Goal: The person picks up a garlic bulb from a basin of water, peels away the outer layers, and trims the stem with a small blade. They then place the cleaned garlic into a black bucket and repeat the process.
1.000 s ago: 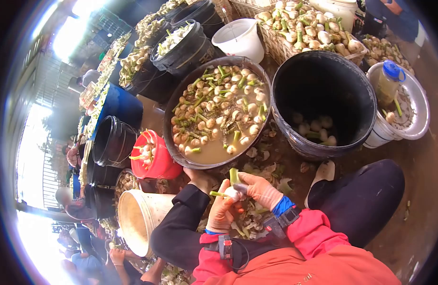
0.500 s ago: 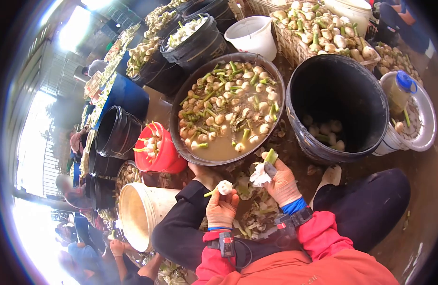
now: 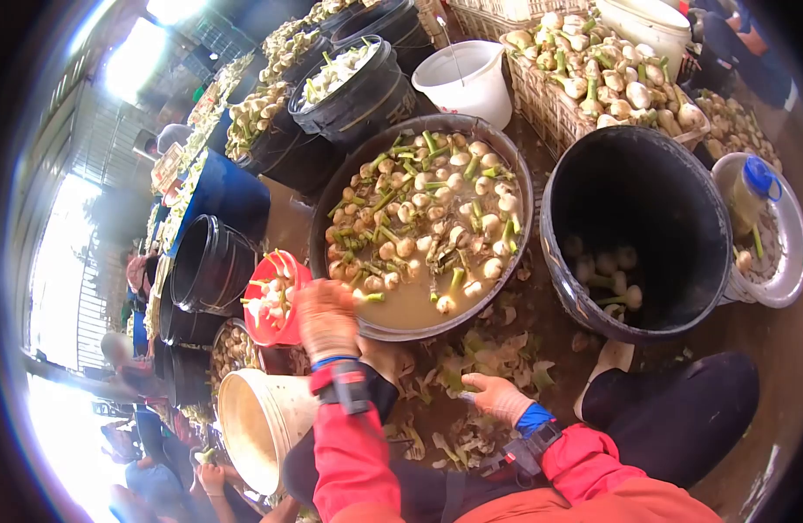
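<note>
inside the red bucket (image 3: 269, 334) on the left, garlic bulbs (image 3: 275, 301) lie beside the left hand (image 3: 327, 318), its opening and grip hidden. the right hand (image 3: 499, 399) is half curled, its hold unclear. a careless brush could knock bulbs over the rim.

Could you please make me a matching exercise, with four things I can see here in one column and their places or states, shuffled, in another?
1. Wide tub
2. Front wicker basket
3. Bottle
4. Left hand

A. Has a blue cap
B. At the red bucket
C. Holds murky water
D. Heaped with bulbs

Pairs: 1-C, 2-D, 3-A, 4-B
</note>
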Demonstrator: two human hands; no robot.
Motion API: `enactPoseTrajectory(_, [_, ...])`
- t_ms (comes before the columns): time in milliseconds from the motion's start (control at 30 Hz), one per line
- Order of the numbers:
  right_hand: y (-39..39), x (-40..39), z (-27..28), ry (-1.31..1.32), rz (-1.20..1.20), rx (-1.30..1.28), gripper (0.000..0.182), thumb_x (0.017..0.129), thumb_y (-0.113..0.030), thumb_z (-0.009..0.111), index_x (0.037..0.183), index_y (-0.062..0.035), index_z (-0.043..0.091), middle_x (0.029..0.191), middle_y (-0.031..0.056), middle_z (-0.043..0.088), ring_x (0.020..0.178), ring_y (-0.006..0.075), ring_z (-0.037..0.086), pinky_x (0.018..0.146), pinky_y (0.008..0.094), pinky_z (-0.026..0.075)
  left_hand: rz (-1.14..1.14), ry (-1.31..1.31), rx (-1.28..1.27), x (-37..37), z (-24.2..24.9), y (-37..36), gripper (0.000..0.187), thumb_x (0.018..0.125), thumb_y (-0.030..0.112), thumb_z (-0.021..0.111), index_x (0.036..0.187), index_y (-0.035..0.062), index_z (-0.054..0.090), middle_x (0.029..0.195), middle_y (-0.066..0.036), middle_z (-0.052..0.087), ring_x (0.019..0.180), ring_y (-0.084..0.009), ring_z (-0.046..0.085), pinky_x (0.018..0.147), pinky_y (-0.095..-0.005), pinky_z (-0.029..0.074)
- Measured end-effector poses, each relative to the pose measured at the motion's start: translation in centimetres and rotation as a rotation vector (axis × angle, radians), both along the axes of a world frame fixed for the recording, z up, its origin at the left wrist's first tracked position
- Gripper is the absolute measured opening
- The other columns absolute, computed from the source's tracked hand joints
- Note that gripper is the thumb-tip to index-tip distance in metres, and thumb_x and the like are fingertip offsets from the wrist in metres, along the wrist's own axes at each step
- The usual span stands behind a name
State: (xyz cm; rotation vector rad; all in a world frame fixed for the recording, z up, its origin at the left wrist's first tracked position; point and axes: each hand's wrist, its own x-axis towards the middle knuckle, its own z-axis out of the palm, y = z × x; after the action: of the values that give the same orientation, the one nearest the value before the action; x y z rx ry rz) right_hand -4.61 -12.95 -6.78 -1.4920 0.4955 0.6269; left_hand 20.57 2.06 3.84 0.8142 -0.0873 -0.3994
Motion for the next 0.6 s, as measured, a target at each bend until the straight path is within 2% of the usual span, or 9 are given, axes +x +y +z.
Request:
enactPoseTrajectory(67, [0.7, -0.3, -2.9, -0.116, -0.114, 0.025, 0.044, 0.081, -0.019, 0.057, 0.124, -0.0093, 0.052, 0.113, 0.0142, 0.061, 0.100, 0.0246, 0.060, 0.085, 0.0298, 0.045, -0.089, 0.152, 0.644, -2.4, -2.6, -5.9, 0.026, 0.086, 0.030, 0.060, 0.102, 0.0098, 0.058, 0.085, -0.005, 0.059, 0.074, -0.0171, 0.057, 0.063, -0.0316, 0.050])
enactPoseTrajectory(100, [1.0, -0.4, -3.5, -0.113, -0.118, 0.022, 0.044, 0.081, -0.019, 0.057, 0.124, -0.0093, 0.052, 0.113, 0.0142, 0.061, 0.100, 0.0246, 0.060, 0.085, 0.0298, 0.045, -0.271, 0.068, 0.968, -2.6, -5.5, -7.3, 0.037, 0.082, 0.032, 0.063, 0.110, 0.0081, 0.057, 0.091, -0.010, 0.062, 0.084, -0.0230, 0.060, 0.073, -0.0364, 0.051])
enactPoseTrajectory(167, [0.8, -0.5, -4.3, -0.236, -0.176, 0.010, 0.045, 0.079, -0.012, 0.053, 0.124, -0.0087, 0.053, 0.115, 0.0136, 0.060, 0.099, 0.0232, 0.060, 0.085, 0.0298, 0.045, -0.526, -0.530, 1.713, -2.8, -10.9, -9.9, 0.055, 0.075, 0.035, 0.067, 0.119, 0.0051, 0.053, 0.109, -0.017, 0.060, 0.098, -0.0287, 0.059, 0.084, -0.0367, 0.048])
enactPoseTrajectory(233, [0.2, -0.3, -2.6, -0.183, -0.209, 0.052, 0.047, 0.078, -0.008, 0.050, 0.124, -0.0084, 0.052, 0.115, 0.0112, 0.061, 0.092, 0.0186, 0.061, 0.081, 0.0286, 0.046, -0.673, -0.439, 1.957, -3.5, -12.1, -12.3, 0.069, 0.068, 0.041, 0.070, 0.126, 0.0093, 0.050, 0.120, -0.018, 0.055, 0.111, -0.0372, 0.052, 0.095, -0.0387, 0.042])
enactPoseTrajectory(267, [-0.1, -0.1, -1.9, -0.128, -0.254, 0.118, 0.048, 0.077, -0.006, 0.048, 0.125, -0.0085, 0.052, 0.112, 0.0095, 0.062, 0.086, 0.0164, 0.061, 0.078, 0.0269, 0.046, -0.634, -0.500, 2.014, -3.2, -12.6, -13.1, 0.066, 0.065, 0.033, 0.074, 0.123, 0.0080, 0.053, 0.109, -0.016, 0.061, 0.104, -0.0312, 0.058, 0.090, -0.0362, 0.045])
enactPoseTrajectory(367, [-0.4, -0.3, -2.4, -0.147, -0.354, 0.163, 0.042, 0.079, -0.007, 0.052, 0.121, -0.0080, 0.056, 0.100, 0.0050, 0.065, 0.070, 0.0095, 0.056, 0.067, 0.0227, 0.046, -0.773, -0.374, 1.540, -2.8, -12.0, -12.5, 0.060, 0.066, 0.021, 0.074, 0.120, 0.0037, 0.053, 0.104, -0.015, 0.063, 0.092, -0.0220, 0.061, 0.081, -0.0301, 0.047])
enactPoseTrajectory(433, [-1.3, 0.4, -1.1, -0.014, -0.514, 0.244, 0.035, 0.082, -0.015, 0.064, 0.115, -0.0037, 0.058, 0.105, 0.0046, 0.064, 0.095, 0.0110, 0.057, 0.083, 0.0238, 0.044, -0.685, -0.275, 1.306, -4.0, -11.8, -10.9, 0.056, 0.067, 0.009, 0.073, 0.119, -0.0002, 0.053, 0.104, -0.009, 0.062, 0.088, -0.0173, 0.060, 0.078, -0.0274, 0.048])
enactPoseTrajectory(533, [-1.6, 0.9, -0.6, -0.243, -0.830, 0.249, 0.031, 0.081, -0.001, 0.060, 0.112, -0.0023, 0.060, 0.100, 0.0040, 0.064, 0.092, 0.0106, 0.058, 0.083, 0.0229, 0.045, -0.525, -0.321, 1.075, -7.0, -7.7, -9.0, 0.053, 0.070, 0.003, 0.071, 0.119, -0.0026, 0.052, 0.104, -0.008, 0.061, 0.089, -0.0159, 0.059, 0.078, -0.0262, 0.047])
enactPoseTrajectory(600, [-1.8, 1.1, 0.3, -0.360, -0.982, 0.258, 0.031, 0.081, 0.004, 0.056, 0.111, -0.0022, 0.061, 0.102, 0.0045, 0.064, 0.092, 0.0112, 0.059, 0.084, 0.0230, 0.045, -0.499, -0.079, 0.773, -10.4, -3.2, -8.5, 0.052, 0.072, 0.004, 0.070, 0.120, -0.0019, 0.051, 0.101, -0.005, 0.061, 0.089, -0.0125, 0.058, 0.080, -0.0236, 0.046])
